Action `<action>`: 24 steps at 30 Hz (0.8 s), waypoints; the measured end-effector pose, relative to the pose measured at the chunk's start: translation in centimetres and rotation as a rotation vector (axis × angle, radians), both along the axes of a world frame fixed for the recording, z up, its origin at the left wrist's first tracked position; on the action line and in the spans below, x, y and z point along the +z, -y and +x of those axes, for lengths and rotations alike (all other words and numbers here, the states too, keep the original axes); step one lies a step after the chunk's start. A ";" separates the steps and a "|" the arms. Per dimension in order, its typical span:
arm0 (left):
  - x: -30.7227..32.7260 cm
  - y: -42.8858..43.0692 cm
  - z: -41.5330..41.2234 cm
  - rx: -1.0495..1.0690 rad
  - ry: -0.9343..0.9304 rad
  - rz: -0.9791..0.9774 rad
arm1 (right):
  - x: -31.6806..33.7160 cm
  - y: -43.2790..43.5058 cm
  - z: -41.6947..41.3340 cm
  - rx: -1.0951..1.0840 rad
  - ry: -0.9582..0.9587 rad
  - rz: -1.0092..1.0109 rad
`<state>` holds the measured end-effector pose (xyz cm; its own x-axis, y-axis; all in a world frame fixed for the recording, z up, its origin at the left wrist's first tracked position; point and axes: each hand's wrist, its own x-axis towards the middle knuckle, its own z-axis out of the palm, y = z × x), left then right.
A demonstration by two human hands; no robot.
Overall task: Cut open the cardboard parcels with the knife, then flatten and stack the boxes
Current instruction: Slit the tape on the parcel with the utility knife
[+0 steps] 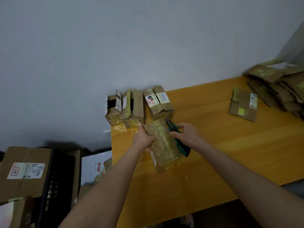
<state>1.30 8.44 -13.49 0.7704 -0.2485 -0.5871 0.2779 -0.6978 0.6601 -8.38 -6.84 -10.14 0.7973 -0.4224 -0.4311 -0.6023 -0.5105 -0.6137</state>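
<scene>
Two grips work one taped parcel (164, 148) lying on the wooden desk (213, 145): left grip (144, 139) curled round its left edge, right grip (186, 134) pinching the teal knife (183, 148) against its right side.

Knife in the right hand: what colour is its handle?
The knife handle is teal green; head view.

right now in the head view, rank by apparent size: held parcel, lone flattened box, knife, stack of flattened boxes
1. stack of flattened boxes, though cut off by the frame edge
2. held parcel, nearer the camera, so unsure against the next
3. lone flattened box
4. knife
</scene>
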 end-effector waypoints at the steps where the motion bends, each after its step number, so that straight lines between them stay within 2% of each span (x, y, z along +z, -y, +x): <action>1: 0.0 0.0 0.0 0.002 -0.003 -0.007 | 0.0 -0.1 -0.2 0.019 -0.012 -0.018; 8: -0.1 -0.3 0.2 -0.012 -0.015 -0.001 | 2.0 -2.3 0.2 0.310 -0.019 -0.491; 11: -0.4 -0.3 0.4 0.000 -0.029 0.002 | 2.4 -3.5 0.7 0.392 -0.043 -0.627; 17: -0.3 -0.1 0.3 -0.067 0.048 0.061 | 2.9 -5.0 1.3 0.482 -0.087 -0.762; 24: -0.3 0.1 0.1 -0.115 0.120 0.136 | 3.7 -5.9 2.5 0.505 -0.167 -0.712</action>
